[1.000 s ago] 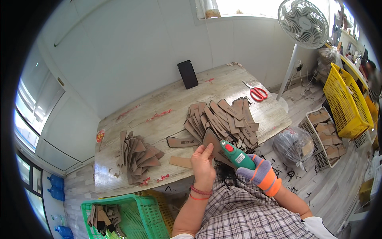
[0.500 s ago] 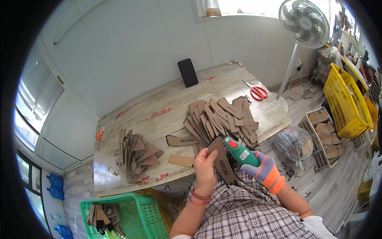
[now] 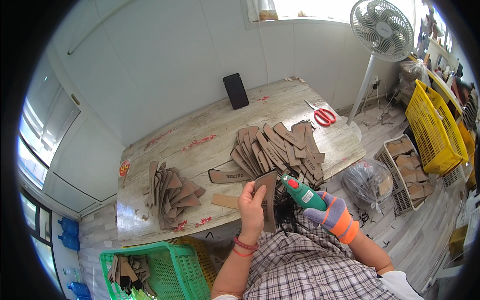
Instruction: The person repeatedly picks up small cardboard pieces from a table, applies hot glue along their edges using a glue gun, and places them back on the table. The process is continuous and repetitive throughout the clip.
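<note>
Head view showed the left hand (image 3: 251, 206) gripping a thin, probably flexible brown strip (image 3: 267, 197) mid-length, lower centre, the gloved right hand (image 3: 331, 216) clasping a green tool (image 3: 301, 192).

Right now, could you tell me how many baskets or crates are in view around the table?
3: a green basket at lower left by the person's left arm, a yellow basket at far right, and a white crate beside it on the floor. Others may be hidden.

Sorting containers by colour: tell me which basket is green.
The green basket at lower left beside the person's knee, holding brown pieces; the other is the yellow basket at right.
</note>
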The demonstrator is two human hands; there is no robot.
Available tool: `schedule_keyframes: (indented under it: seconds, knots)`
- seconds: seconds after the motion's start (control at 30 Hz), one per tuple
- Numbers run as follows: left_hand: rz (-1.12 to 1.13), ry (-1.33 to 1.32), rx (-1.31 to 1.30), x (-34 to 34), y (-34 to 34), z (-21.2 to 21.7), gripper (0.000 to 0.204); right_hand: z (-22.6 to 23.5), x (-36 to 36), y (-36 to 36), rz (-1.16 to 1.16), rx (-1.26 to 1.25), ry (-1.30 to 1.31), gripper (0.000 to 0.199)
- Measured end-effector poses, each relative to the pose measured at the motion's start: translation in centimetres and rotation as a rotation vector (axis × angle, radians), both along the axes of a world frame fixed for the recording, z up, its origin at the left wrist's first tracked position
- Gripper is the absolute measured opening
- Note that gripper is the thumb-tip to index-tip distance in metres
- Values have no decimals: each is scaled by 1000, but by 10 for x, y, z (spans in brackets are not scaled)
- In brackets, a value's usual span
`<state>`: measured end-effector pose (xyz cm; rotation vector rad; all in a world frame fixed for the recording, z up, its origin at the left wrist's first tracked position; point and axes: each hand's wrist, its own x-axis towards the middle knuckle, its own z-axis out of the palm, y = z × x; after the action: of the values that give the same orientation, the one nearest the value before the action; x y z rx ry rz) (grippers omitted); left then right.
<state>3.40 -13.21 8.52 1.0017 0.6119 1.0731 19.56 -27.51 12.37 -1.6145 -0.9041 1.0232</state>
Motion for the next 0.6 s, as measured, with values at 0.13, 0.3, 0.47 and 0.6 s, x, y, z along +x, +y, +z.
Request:
schedule_keyframes:
  seconds: [0.13, 0.3, 0.47, 0.6]
  knots:
    - [-31, 20, 27, -3, 4, 1, 9, 3, 1, -1, 3, -19, -13, 51]
    - [-30, 157, 131, -16, 15, 6, 10, 3, 7, -3, 63, -28, 20, 54]
    - [-62, 270, 222, -30, 28, 12, 8, 10, 7, -5, 102, -57, -32, 51]
    - [-101, 352, 350, -40, 33, 29, 9, 14, 9, -6, 141, -115, -69, 50]
